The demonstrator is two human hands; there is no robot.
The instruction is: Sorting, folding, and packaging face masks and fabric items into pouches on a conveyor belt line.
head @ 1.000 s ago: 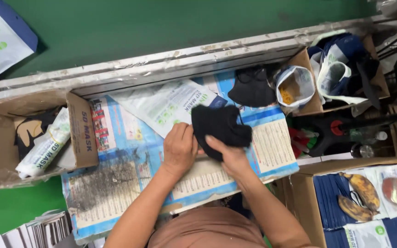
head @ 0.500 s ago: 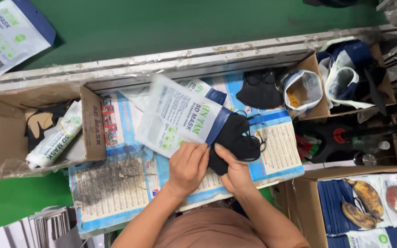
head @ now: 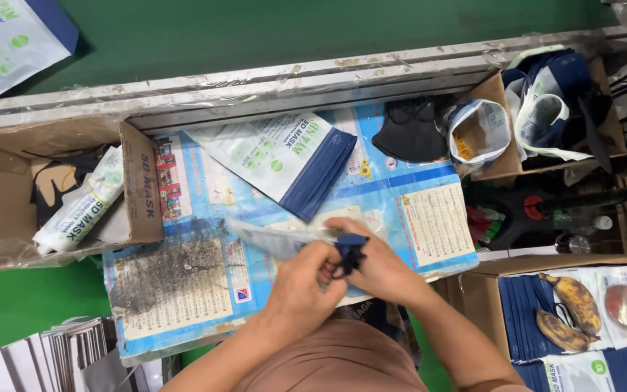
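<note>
Apparently midway, both hands, left hand [head: 300,279] and right hand [head: 379,265], clamp fingers on a dark mask [head: 350,249] half inside a pouch [head: 273,238], sealing not yet done

The desk [head: 429,218] is covered by a blue printed sheet, worn and darkened at its near left part. A white pouch with a dark blue end [head: 284,160] lies flat on it near the centre. A stack of black face masks [head: 409,132] lies to the right of the pouch, just beside an open white bag [head: 479,132]. An open cardboard box [head: 136,181] stands at the left edge of the desk.
</note>
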